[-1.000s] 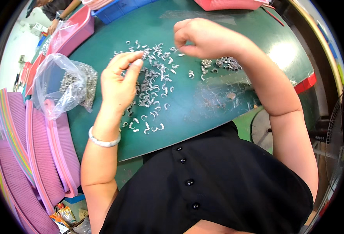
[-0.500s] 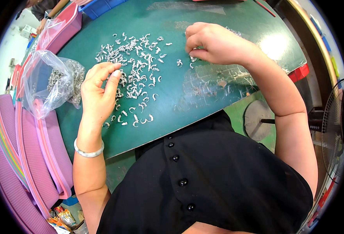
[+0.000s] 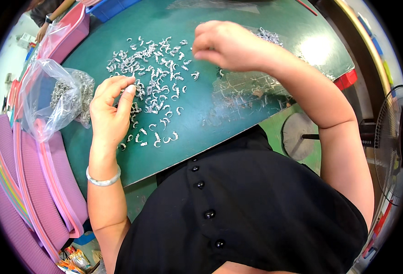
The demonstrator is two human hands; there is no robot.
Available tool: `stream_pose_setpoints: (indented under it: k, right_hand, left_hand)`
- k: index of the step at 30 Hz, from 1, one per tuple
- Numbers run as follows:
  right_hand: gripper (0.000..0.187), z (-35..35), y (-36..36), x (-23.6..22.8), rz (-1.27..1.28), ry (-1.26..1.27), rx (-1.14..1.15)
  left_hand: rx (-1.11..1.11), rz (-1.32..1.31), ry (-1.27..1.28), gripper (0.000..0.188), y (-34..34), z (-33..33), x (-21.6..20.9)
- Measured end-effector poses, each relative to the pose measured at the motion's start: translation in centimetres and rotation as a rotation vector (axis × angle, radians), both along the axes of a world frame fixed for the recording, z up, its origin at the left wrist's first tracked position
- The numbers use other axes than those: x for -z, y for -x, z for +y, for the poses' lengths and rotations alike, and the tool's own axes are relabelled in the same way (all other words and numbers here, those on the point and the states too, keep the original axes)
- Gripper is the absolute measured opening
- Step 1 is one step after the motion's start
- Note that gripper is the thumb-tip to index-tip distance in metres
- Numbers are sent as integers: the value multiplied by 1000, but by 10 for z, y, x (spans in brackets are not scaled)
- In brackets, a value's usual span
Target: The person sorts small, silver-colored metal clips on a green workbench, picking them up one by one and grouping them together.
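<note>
Small silver C-shaped metal pieces (image 3: 155, 99) lie scattered in a loose pile on the green tabletop (image 3: 201, 137). At the pile's left edge rests my left hand (image 3: 111, 102), thumb and fingertips drawn together in a pinch; whatever is between them is too small to make out. My right hand (image 3: 226, 45) is over the table just right of the pile, its fingers curled in toward the thumb. Its fingertips hide what they may hold. Beyond the right wrist, a second cluster of silver pieces (image 3: 270, 36) shows partly.
An open clear plastic bag (image 3: 41, 107) of similar metal pieces stands at the left. Behind it are a pink bin (image 3: 76, 29) and a blue crate (image 3: 112, 9). Clear plastic film (image 3: 251, 91) covers the table's right part. A fan (image 3: 391, 146) stands far right; another person's hand (image 3: 41, 32) shows top left.
My right hand has moved left, from beside the right-hand pieces toward the main pile, uncovering more of the second cluster. My left hand stays at the pile's left edge.
</note>
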State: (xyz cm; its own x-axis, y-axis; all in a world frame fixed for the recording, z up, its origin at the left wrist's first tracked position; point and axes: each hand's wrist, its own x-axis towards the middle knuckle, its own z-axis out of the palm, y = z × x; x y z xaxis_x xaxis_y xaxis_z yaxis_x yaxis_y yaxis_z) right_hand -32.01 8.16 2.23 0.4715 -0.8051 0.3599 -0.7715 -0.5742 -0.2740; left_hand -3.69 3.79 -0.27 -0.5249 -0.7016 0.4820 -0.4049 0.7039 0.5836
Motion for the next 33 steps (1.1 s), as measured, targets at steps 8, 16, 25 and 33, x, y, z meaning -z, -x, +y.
stream_pose_setpoints:
  k: [8,16,25,33]
  right_hand:
    - [7,27,38,-8,0,-126,100]
    - [14,42,27,5,26,-61,-31]
    - [9,36,19,4,133,22,-26]
    - [12,22,-9,13,58,4,21]
  left_hand:
    - [26,24,-71,14,-2,0,-2]
    - [62,-29,-106,16,-6,-1,-3]
    - [29,15,-91,14,-4,1,-3]
    - [28,10,-88,15,-4,2,-4]
